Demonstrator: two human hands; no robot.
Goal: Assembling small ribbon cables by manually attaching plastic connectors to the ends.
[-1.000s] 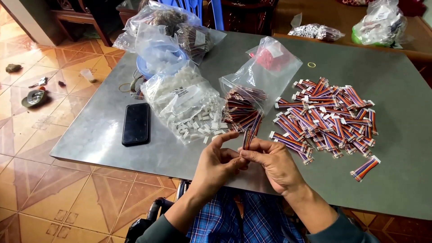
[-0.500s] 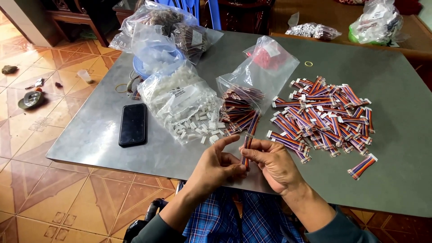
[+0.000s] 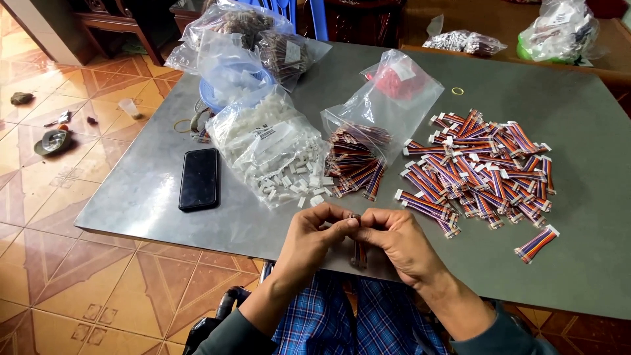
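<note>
At the counter's (image 3: 164,197) six o'clock edge, the left hand (image 3: 315,240) and right hand (image 3: 394,240) are both closed in a pinch on the top end of a short multicoloured ribbon cable (image 3: 358,253), which hangs down between them. It looks light, limp and thin-wired, so it is best gripped close to the end rather than mid-length. Finished cables (image 3: 480,167) lie piled at two o'clock, a bag of white connector housings (image 3: 266,141) at eleven, a black phone (image 3: 199,179) at nine.

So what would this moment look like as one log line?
left hand: pinching wire bundle | right hand: pinching same bundle | nearby: finished pile, white connectors bag
</note>
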